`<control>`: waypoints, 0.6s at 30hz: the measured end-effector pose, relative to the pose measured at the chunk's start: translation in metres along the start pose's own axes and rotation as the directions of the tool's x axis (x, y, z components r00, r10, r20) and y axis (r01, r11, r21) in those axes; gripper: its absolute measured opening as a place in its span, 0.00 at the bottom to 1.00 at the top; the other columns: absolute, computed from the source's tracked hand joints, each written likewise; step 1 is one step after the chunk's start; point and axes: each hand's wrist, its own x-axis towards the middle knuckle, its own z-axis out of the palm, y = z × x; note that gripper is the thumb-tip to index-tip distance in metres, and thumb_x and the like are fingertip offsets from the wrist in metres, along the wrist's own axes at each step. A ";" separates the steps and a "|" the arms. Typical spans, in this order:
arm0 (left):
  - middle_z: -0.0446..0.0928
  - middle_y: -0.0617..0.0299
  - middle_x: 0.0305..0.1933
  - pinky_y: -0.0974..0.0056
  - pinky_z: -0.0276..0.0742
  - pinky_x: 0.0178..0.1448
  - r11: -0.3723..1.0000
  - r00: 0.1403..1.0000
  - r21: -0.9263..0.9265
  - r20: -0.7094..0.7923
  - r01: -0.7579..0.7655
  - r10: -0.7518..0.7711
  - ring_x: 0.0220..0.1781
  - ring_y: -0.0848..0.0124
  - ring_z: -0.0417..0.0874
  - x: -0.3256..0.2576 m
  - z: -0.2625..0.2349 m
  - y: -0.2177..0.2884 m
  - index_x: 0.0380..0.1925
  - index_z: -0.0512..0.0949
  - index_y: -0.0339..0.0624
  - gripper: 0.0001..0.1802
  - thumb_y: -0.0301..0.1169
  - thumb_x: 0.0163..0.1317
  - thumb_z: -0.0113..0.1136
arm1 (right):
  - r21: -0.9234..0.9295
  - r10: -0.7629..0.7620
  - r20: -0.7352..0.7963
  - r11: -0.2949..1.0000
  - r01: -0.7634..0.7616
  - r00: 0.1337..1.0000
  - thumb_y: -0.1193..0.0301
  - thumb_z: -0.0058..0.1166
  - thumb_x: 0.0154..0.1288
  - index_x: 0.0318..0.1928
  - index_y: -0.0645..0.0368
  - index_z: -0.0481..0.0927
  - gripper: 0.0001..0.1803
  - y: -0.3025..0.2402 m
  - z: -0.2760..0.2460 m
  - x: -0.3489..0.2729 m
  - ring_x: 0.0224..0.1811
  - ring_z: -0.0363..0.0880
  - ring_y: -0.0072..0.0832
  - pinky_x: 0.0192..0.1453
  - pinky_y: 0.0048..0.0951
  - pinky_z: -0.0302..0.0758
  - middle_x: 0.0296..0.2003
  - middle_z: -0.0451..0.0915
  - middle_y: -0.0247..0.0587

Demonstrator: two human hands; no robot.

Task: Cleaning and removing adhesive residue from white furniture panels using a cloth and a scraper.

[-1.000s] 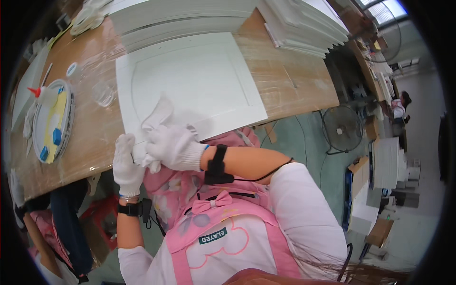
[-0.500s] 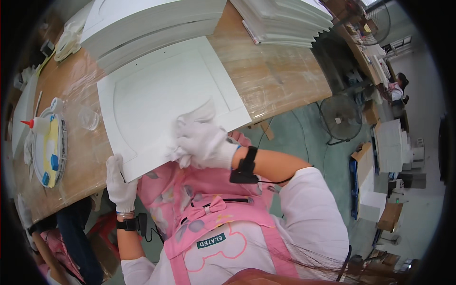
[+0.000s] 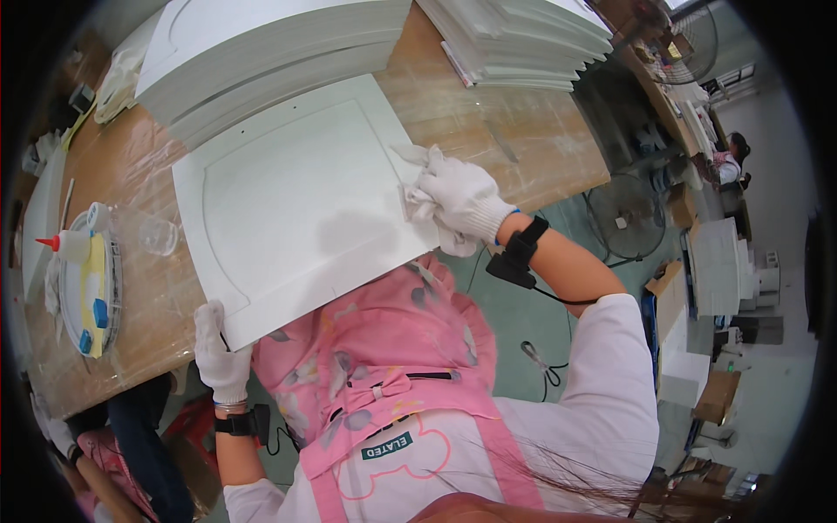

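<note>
Head view only, looking down over pink apron (image 3: 392, 366) and white sleeves. White panel (image 3: 296, 200), square with a raised frame border and recessed centre, lying flat on wooden workbench (image 3: 488, 113), near corner jutting past bench edge toward the body. Right hand (image 3: 462, 196) in white knit glove, palm down at panel's right edge, fingers curled and pressed onto a crumpled white cloth (image 3: 418, 187); cloth bunched under the hand, one loose end spread up onto the bench just beside panel edge. Black wrist strap (image 3: 519, 253) on right forearm, thin cable trailing down from it. Left hand (image 3: 222, 353), also white-gloved, at panel's lower-left corner, fingers closed around the overhanging edge, thumb side against the underside; exact pinch not readable, corner partly hidden by glove. Black band on left wrist too. Behind panel, touching or nearly touching its far edge, stack of similar white panels (image 3: 270, 52); second stack of white boards (image 3: 523, 39) at upper right of bench, apart from the first. Left of panel: clear plastic sheeting on bench, small clear cup (image 3: 159, 235), round wire tray (image 3: 91, 292) with yellow and blue items, white glue bottle with red tip (image 3: 70, 247) lying on tray rim. Off bench to the right: green floor, floor fan (image 3: 623, 213), cardboard boxes, another person (image 3: 728, 161) far off at upper right.
</note>
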 end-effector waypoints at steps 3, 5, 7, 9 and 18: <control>0.77 0.43 0.59 0.56 0.81 0.64 1.000 1.000 -0.010 0.010 0.015 -0.014 0.59 0.50 0.82 0.000 0.002 0.003 0.64 0.70 0.29 0.46 0.21 0.40 0.78 | -0.054 0.080 0.064 0.996 -0.077 0.995 0.64 0.53 0.64 0.52 0.51 0.83 0.17 0.005 -0.009 0.024 0.55 0.80 0.51 0.56 0.44 0.80 0.60 0.73 0.66; 0.78 0.44 0.58 0.56 0.81 0.63 0.996 0.998 -0.057 0.010 0.062 -0.062 0.58 0.50 0.82 0.000 0.001 0.004 0.63 0.70 0.29 0.45 0.20 0.40 0.78 | -0.040 0.013 0.116 0.999 -0.009 0.993 0.64 0.56 0.63 0.48 0.53 0.83 0.15 -0.004 -0.022 0.017 0.53 0.81 0.50 0.54 0.45 0.80 0.59 0.74 0.65; 0.78 0.45 0.57 0.57 0.81 0.63 1.000 1.000 0.025 0.005 -0.009 0.009 0.57 0.50 0.83 0.002 -0.001 0.005 0.61 0.71 0.30 0.44 0.20 0.39 0.78 | -0.027 -0.053 0.170 0.998 0.059 0.984 0.63 0.58 0.61 0.44 0.55 0.82 0.14 -0.006 -0.023 0.017 0.50 0.81 0.49 0.52 0.45 0.80 0.57 0.75 0.63; 0.78 0.45 0.57 0.57 0.81 0.62 0.999 1.000 -0.036 0.001 0.024 -0.024 0.57 0.50 0.83 0.002 0.002 0.005 0.61 0.72 0.30 0.43 0.20 0.39 0.78 | -0.046 -0.011 0.137 0.999 0.017 0.990 0.63 0.58 0.60 0.42 0.57 0.82 0.13 -0.001 -0.017 0.019 0.48 0.82 0.50 0.48 0.45 0.81 0.57 0.75 0.62; 0.75 0.41 0.65 0.52 0.72 0.73 0.998 0.998 0.050 0.048 0.040 -0.042 0.68 0.49 0.77 -0.010 -0.004 -0.009 0.66 0.70 0.29 0.48 0.26 0.42 0.81 | 0.121 -0.257 0.098 0.962 0.245 0.961 0.65 0.55 0.62 0.41 0.53 0.81 0.09 -0.015 -0.014 0.005 0.46 0.82 0.45 0.46 0.45 0.81 0.44 0.79 0.44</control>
